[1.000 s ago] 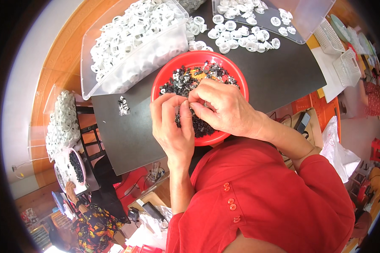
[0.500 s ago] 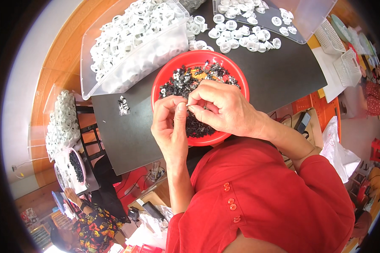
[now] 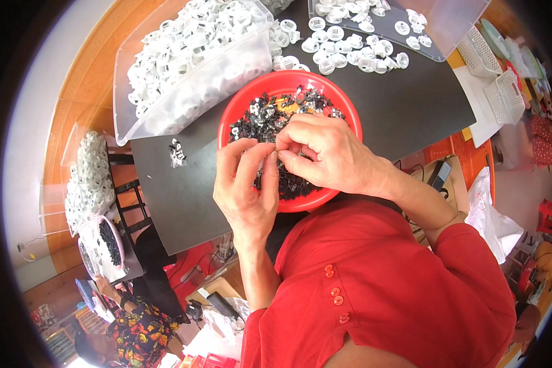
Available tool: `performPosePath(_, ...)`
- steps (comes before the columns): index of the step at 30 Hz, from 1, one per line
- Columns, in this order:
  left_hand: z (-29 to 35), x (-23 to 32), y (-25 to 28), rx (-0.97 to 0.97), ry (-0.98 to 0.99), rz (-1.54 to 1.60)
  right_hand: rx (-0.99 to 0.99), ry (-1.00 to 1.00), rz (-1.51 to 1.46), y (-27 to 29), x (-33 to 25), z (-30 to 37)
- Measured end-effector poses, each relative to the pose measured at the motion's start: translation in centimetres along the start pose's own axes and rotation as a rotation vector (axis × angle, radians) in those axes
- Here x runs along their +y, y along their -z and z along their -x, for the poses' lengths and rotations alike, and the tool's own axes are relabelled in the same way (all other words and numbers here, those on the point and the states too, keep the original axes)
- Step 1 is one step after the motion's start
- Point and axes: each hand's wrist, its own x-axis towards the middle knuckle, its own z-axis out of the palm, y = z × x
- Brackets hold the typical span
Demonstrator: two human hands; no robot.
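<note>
Over a round red basin (image 3: 229, 110), both of my hands meet with their fingertips together. My left hand (image 3: 249, 184) pinches with thumb and forefinger, its other fingers loosely bent. My right hand (image 3: 331, 153) comes from the right, thumb and forefinger also pinched at the same spot. Whatever sits between the fingertips is too small and covered to name. Below them the basin holds a heap of small black and metallic parts (image 3: 260, 126), with some orange-yellow showing among them.
A clear plastic bin (image 3: 193, 101) full of white round parts stands at the back left of the dark table (image 3: 178, 208). Loose white parts (image 3: 352, 54) lie behind the basin. A few small pieces (image 3: 177, 153) lie left of it. Another person (image 3: 135, 331) sits at lower left.
My left hand has turned slightly, its fingers straightening a little and its thumb shifting right toward the right hand's fingertips. The right hand stays nearly in place.
</note>
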Motion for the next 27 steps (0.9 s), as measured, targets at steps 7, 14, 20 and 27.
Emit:
performPosePath(7,-0.2,-0.4,-0.4,-0.027,-0.150,-0.210,-0.022,-0.097,0.028,-0.3,0.1,0.4)
performPosePath(14,0.3,-1.7,-0.9,-0.125,0.301,0.376,-0.042,-0.039,-0.021,0.1,0.4,0.6)
performPosePath(20,0.3,-0.9,-1.2,-0.116,0.346,0.474,-0.045,-0.097,-0.046,0.9,-0.1,0.6)
performPosePath(27,0.5,-1.1,-1.2,-0.068,0.403,0.438,-0.098,-0.520,-0.530,2.1,-0.3,0.0)
